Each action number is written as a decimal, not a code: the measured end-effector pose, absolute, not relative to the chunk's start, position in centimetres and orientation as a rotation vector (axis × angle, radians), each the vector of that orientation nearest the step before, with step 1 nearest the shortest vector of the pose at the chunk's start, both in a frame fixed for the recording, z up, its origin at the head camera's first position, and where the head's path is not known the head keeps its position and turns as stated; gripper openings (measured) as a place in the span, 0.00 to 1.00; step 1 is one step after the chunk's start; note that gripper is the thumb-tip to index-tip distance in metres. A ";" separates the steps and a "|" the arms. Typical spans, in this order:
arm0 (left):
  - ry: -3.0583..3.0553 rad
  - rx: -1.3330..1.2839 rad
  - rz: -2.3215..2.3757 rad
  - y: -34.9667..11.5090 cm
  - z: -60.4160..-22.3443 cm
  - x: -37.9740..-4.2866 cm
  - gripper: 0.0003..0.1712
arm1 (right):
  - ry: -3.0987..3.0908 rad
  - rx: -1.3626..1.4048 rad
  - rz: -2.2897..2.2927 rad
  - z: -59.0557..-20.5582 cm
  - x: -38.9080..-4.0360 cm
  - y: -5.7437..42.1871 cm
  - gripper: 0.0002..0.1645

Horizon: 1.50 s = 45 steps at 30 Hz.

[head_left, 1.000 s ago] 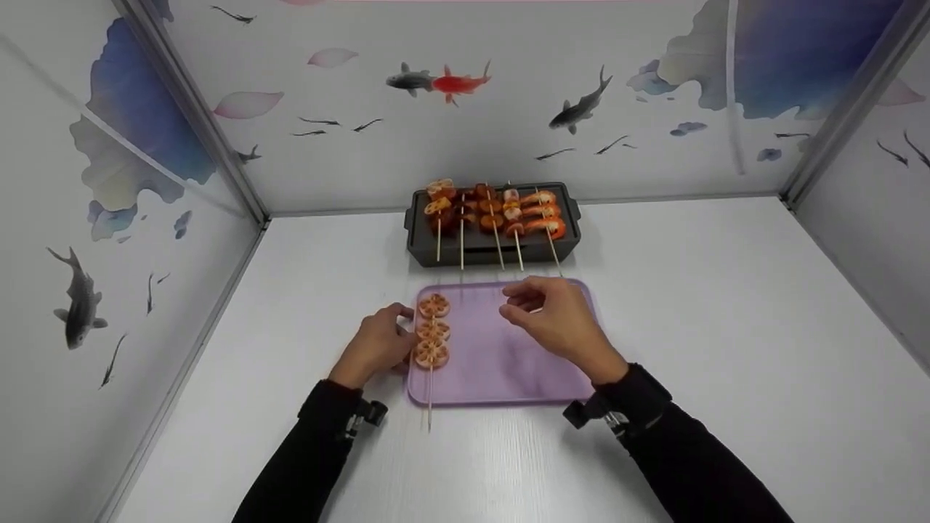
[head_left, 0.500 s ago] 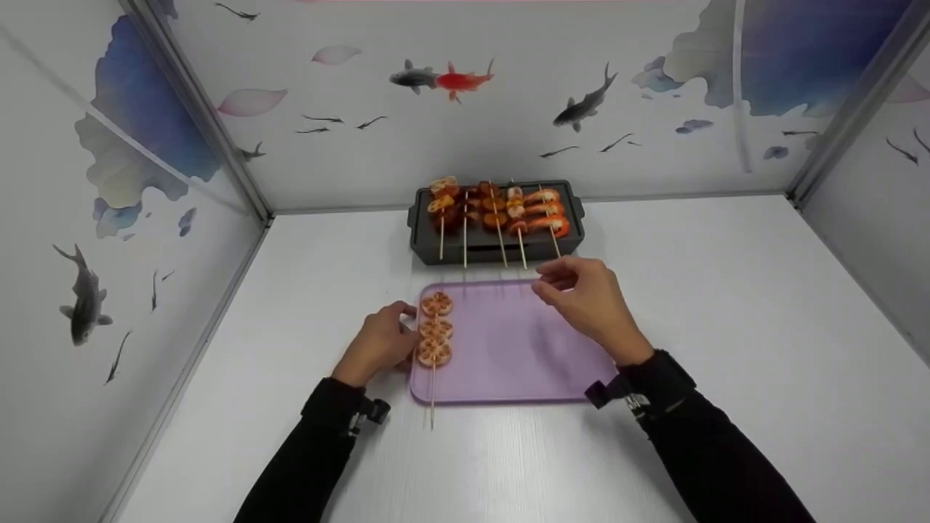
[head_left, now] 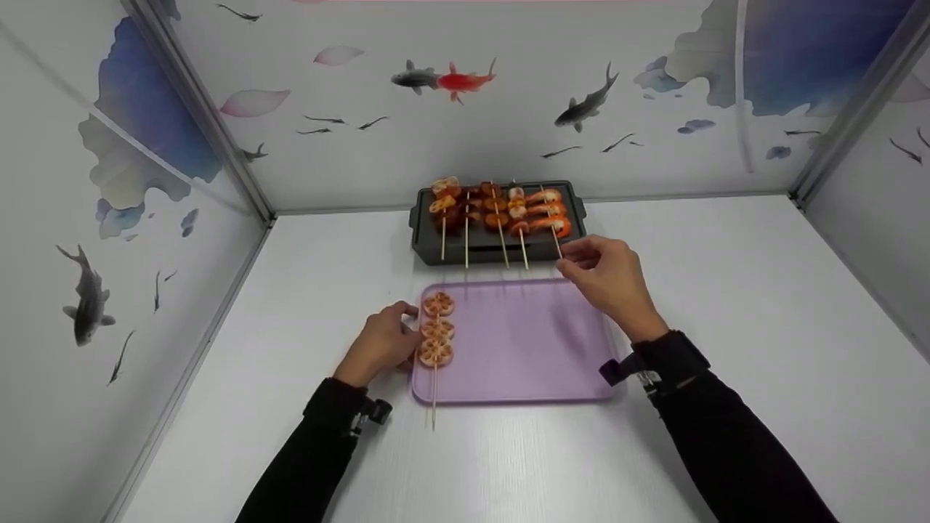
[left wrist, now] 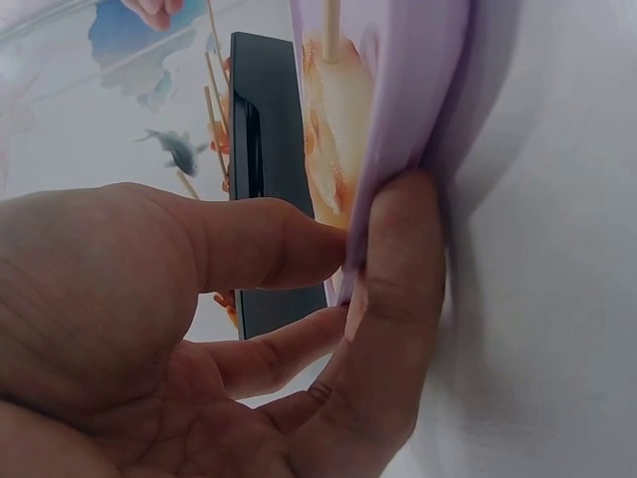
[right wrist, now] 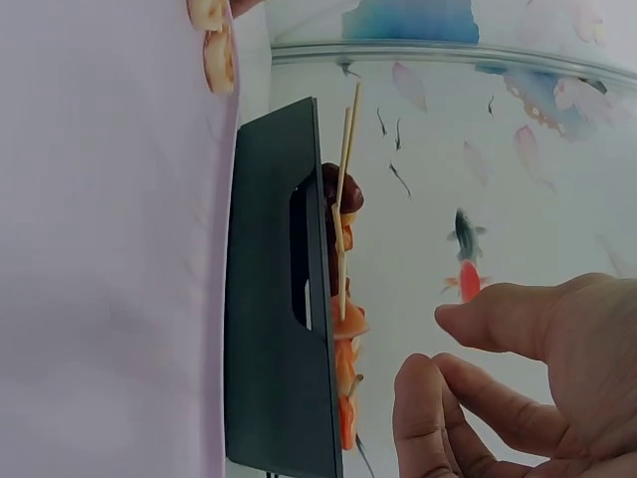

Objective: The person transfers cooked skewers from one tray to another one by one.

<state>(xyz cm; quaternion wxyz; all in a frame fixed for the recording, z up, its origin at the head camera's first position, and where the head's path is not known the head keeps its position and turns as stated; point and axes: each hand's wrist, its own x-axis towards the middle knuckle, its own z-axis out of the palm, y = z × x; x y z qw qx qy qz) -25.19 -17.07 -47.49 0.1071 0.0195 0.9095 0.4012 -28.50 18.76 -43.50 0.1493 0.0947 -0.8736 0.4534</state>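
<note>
My left hand [head_left: 381, 338] pinches the left edge of a lilac tray [head_left: 519, 341]. In the left wrist view its thumb lies at the rim and a finger presses the outer side of the tray wall [left wrist: 418, 80]. A skewer of lotus root slices [head_left: 436, 330] lies along the tray's left side, its stick past the front edge. My right hand [head_left: 614, 280] is beyond the tray's back right corner, fingertips right at the stick end of the shrimp skewer [head_left: 548, 211]. In the right wrist view a gap shows between thumb [right wrist: 498, 319] and fingers, with nothing in it.
A dark grill [head_left: 472, 254] stands behind the tray, with several skewers across its top and their sticks toward me. White table surface [head_left: 726, 327] surrounds both. Walls printed with fish enclose the back [head_left: 508, 131] and sides.
My right hand has moved right and away from me, from over the tray to the shrimp skewer's stick. The left hand has stayed at the tray's edge.
</note>
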 end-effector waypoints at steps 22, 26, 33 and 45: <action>2.706 0.076 1.146 -17.0 -47.4 -25.4 0.27 | -2.691 0.190 1.312 -43.3 -32.5 19.9 0.17; 2.697 0.064 1.143 -17.0 -47.4 -25.4 0.27 | -2.698 0.181 1.378 -43.6 -32.8 19.9 0.17; 2.695 0.074 1.151 -17.0 -47.5 -25.4 0.27 | -2.702 0.150 1.474 -43.7 -33.2 19.7 0.15; 2.713 0.071 1.146 -17.0 -47.4 -25.4 0.27 | -2.694 0.064 1.646 -43.3 -33.8 19.3 0.14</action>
